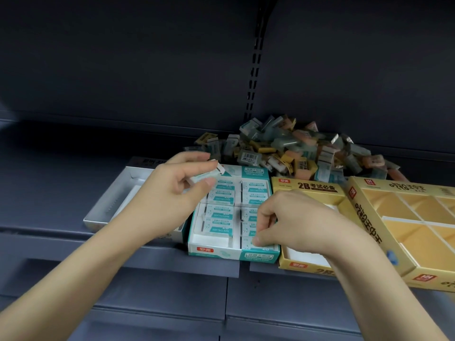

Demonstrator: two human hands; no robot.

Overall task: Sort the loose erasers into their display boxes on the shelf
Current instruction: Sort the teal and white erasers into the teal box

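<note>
With the teal box nearly full, the right hand pinches an eraser into its near-right slot while the left hand grips another eraser above it, likely bound for the near-left gap, the pile waiting behind.

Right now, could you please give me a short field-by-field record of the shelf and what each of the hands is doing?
left hand: holds a teal-sleeved eraser above the teal display box
right hand: fingertips pinch an eraser in the front right compartment of the teal display box
teal display box: mostly filled; front left slot partly bare
gold display box: right of the teal one; no erasers visible
second gold box: tilted, compartments unfilled
white box: left, no erasers visible
eraser pile: loose, mixed colours, behind the boxes
</note>
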